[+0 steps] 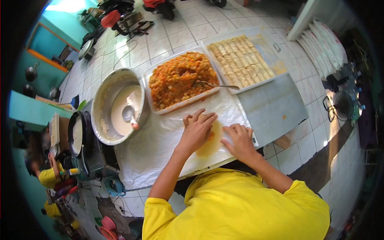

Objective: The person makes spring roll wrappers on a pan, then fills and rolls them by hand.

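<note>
A thin round yellowish wrapper (206, 151) lies on the white sheet covering the table, with a little orange filling on it, partly hidden by my fingers. My left hand (197, 131) rests over the wrapper's left and far part, fingers spread and bent. At the wrapper's right edge is my right hand (241, 143), its fingers bent and its thumb apart from them. Beyond my hands stands a tub of diced orange vegetable filling (182, 80), a metal spoon (218, 85) lying in it. Finished rolls (240, 60) sit in rows in a clear plastic container at the far right.
Left of the filling stands a large pot (100, 120) of pale batter with a ladle (128, 113). A black pan (77, 134) is farther left. The grey board (274, 108) lies to the right. A person in a yellow shirt (50, 176) works at the far left.
</note>
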The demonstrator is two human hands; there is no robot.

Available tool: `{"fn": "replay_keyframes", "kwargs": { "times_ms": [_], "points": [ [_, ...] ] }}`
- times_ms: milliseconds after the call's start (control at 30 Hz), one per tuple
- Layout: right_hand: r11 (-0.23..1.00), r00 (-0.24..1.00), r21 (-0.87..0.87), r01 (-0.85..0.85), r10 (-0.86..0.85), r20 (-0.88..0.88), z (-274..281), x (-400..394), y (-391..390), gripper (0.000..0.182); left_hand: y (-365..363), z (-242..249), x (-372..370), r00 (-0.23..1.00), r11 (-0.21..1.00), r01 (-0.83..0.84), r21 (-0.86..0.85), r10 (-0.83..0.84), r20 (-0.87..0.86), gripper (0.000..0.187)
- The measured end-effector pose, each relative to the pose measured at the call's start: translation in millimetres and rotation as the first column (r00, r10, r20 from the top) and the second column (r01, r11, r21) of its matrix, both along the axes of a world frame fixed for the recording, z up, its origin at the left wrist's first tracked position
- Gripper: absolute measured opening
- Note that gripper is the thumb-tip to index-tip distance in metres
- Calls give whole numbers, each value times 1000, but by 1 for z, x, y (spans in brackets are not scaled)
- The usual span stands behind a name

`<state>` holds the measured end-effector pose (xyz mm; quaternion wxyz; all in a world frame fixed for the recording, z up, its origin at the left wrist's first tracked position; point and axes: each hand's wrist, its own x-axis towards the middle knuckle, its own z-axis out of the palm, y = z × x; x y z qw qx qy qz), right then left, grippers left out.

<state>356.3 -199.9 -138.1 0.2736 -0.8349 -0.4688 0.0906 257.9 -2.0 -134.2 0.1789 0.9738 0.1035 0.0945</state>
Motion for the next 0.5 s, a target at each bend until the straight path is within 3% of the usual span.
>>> {"fn": "replay_keyframes", "kwargs": {
  "times_ms": [33, 100, 167, 200, 333, 433, 500],
  "points": [
    [1000, 1000, 14, 10, -10, -14, 1, -7, -1, 49, -4, 1, 10, 988, 991, 127, -42, -130, -80, 42],
    [999, 999, 10, 45, -45, -24, 2, -14, 0, 55, -2, 8, 24, 983, 983, 181, -10, -182, -36, 36],
    [992, 991, 35, 120, -118, -63, 4, -18, 2, 58, 6, 19, 29, 946, 975, 219, -24, -219, -239, 26],
    [991, 992, 44, 124, -123, -31, 0, -19, 3, 60, 9, 18, 28, 955, 978, 210, 7, -204, -218, 17],
    [992, 994, 63, 107, -105, -44, 0, -22, 9, 51, 11, 27, 8, 976, 989, 148, -31, -151, -155, 16],
    [997, 991, 75, 32, -21, -135, -4, -25, 13, 37, 11, 21, -14, 997, 995, 48, -92, -53, -52, 16],
    [988, 999, 151, -24, 30, -38, -6, -27, 19, 24, 8, 15, -26, 997, 998, -47, -30, 49, 54, 24]
  ]
}}
